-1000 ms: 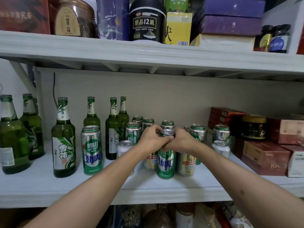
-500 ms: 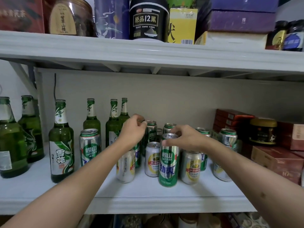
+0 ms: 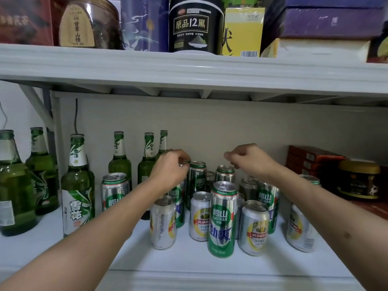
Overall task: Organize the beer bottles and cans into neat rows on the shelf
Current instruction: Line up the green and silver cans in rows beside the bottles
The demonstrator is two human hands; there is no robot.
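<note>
Now the left hand (image 3: 171, 166) pinches the rim of a tall green can (image 3: 177, 198) mid-shelf (image 3: 189, 267); the right hand (image 3: 249, 160) hovers, fingers curled on nothing, above a rear can (image 3: 225, 175). Green bottles (image 3: 77, 185) crowd left, red boxes (image 3: 310, 160) right, short silver cans (image 3: 162, 222) fronting.

There is 1 view only, from a wide-angle camera worn on the person's head. It faces straight into the shelf (image 3: 189, 267) unit from close by, roughly level with the underside of the upper shelf (image 3: 189, 66) and tilted slightly down. Both forearms enter from the bottom corners, reaching forward into the frame's middle. Straight edges bow toward the borders. No 2nd view shares the scene.
</note>
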